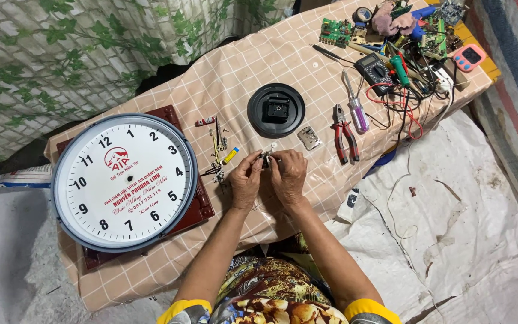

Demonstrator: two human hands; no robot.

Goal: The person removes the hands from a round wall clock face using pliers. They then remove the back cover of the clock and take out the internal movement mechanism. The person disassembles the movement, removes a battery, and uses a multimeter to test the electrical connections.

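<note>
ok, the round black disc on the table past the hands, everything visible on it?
The round black disc looks like moulded plastic, with a raised rim and a square black block set in its centre. It lies flat on the checked tablecloth, beyond both hands. Nothing touches it. A small silvery metal piece lies just to one side, red-handled pliers farther out. Finer detail on the block is too small to tell.
</note>
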